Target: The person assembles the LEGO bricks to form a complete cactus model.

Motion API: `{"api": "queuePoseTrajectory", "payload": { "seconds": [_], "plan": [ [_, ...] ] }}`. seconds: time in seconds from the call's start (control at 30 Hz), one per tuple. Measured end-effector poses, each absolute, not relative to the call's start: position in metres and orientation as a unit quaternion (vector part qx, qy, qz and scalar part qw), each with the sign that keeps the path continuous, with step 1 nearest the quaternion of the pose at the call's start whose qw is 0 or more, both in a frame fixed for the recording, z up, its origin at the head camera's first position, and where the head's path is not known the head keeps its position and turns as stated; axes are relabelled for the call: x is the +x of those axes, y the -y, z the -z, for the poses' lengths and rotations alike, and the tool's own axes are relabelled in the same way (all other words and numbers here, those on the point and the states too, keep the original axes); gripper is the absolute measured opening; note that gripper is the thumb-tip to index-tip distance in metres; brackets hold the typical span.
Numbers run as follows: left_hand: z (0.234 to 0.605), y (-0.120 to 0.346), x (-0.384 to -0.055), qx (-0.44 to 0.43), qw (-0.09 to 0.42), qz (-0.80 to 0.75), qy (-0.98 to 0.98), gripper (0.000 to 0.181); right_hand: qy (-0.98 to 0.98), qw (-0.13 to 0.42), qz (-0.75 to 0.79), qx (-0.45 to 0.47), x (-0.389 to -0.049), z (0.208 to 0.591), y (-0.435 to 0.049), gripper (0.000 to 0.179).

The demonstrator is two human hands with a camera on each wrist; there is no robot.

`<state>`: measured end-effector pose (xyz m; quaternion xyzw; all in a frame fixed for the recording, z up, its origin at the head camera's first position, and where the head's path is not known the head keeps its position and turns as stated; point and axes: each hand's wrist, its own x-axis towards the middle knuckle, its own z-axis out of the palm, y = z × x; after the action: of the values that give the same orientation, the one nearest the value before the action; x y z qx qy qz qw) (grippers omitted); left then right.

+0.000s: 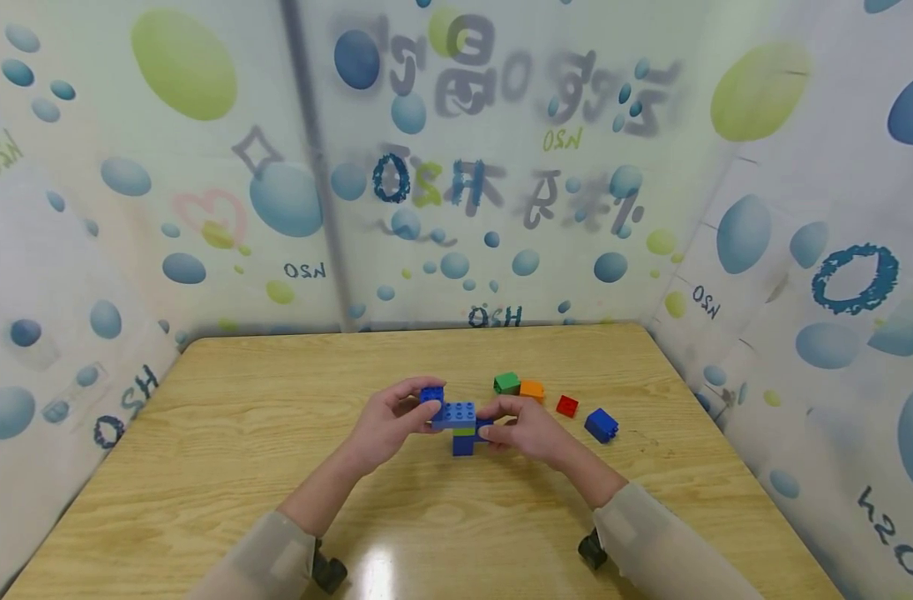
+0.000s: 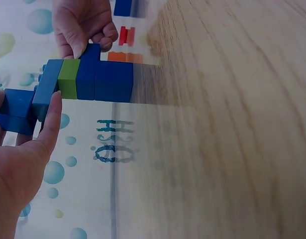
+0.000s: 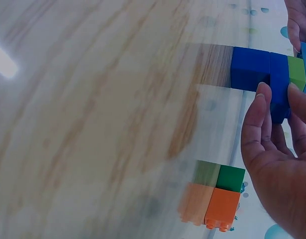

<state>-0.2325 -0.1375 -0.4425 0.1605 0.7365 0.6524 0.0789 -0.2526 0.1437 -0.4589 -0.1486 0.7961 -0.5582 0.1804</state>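
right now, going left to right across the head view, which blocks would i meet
Joined blocks held in both hands → loose green block → orange block → small red block → loose blue block

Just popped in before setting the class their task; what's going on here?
A person is handling a small block tower on the wooden table. Their left hand grips the upper-left blue block; their right hand pinches the blue block jutting right. To the right lie a green block, an orange block, a red block and another blue block.
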Motion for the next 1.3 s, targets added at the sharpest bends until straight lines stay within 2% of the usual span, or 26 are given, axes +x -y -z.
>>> {"api": "queuePoseTrajectory", "payload": {
  "seconds": [0.47, 0.77, 1.3],
  "plan": [
    [0.442, 0.136, -0.232, 0.171, 0.064, -0.663, -0.726, 0.038, -0.794, 0.175, 0.561, -0.151, -0.252, 0.459, -0.143, 0.025],
    [0.446, 0.132, -0.232, 0.154, 0.092, -0.698, -0.693, 0.039, -0.797, 0.178, 0.557, -0.148, -0.251, 0.458, -0.143, 0.024],
    [0.443, 0.127, -0.23, 0.143, 0.081, -0.709, -0.686, 0.037, -0.796, 0.18, 0.558, -0.149, -0.251, 0.458, -0.143, 0.025]
  ]
}}
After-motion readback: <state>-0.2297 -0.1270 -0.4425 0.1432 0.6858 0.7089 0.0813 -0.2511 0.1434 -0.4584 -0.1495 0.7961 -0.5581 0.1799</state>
